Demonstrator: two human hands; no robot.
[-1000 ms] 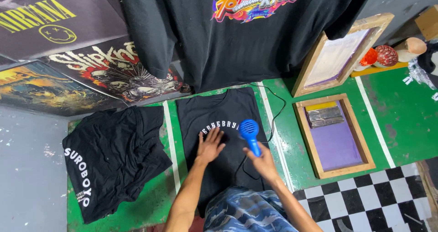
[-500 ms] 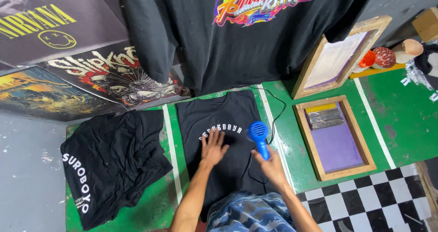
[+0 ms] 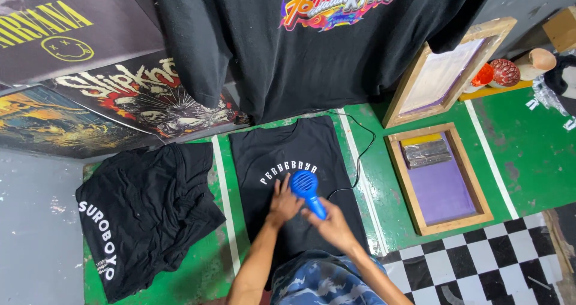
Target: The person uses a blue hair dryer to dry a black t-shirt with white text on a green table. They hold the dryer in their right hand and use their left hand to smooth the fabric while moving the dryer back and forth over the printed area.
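The black cotton T-shirt lies flat on the green counter, its arched white print already laid down. The right hand is closed around a blue plastic hair dryer aimed at the lettering; the left hand rests open, pressing the fabric. A crumpled pile of black shirts lies left, a wooden-framed purple printing screen right; the dryer's black cord trails alongside.
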